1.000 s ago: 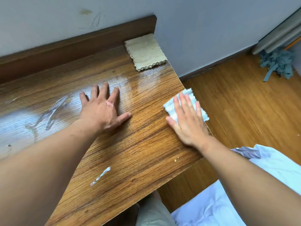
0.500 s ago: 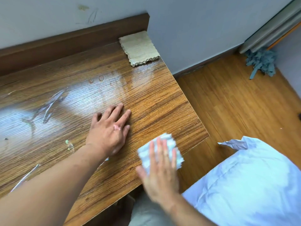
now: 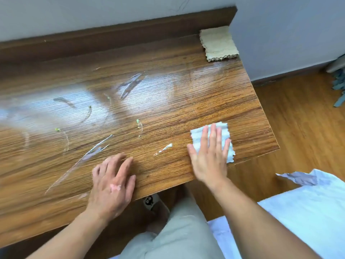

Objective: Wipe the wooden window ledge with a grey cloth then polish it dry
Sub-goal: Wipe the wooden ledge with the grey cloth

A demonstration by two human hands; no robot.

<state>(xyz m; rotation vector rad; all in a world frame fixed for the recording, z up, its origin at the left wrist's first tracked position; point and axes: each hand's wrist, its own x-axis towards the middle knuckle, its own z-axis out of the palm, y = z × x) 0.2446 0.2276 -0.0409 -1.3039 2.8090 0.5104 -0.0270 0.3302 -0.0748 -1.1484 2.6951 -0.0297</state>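
The wooden ledge (image 3: 168, 94) fills most of the head view, glossy and streaked with white smears and small green bits. My right hand (image 3: 209, 156) lies flat, fingers spread, pressing a pale grey cloth (image 3: 223, 134) onto the ledge near its front right corner. The cloth's right edge sticks out past my fingers. My left hand (image 3: 112, 182) rests palm down on the front edge of the ledge, holding nothing. A white smear (image 3: 164, 148) lies between the two hands.
A beige folded cloth (image 3: 218, 43) sits at the ledge's back right corner against the dark wooden upstand (image 3: 112, 36). Wood floor (image 3: 298, 128) lies to the right, a pale blue sheet (image 3: 308, 212) at lower right, a blue mop head (image 3: 338, 86) at the far right.
My right hand has slid the grey cloth from the front edge back up and right onto the ledge. My left hand has shifted toward the front edge. The view has swung left.
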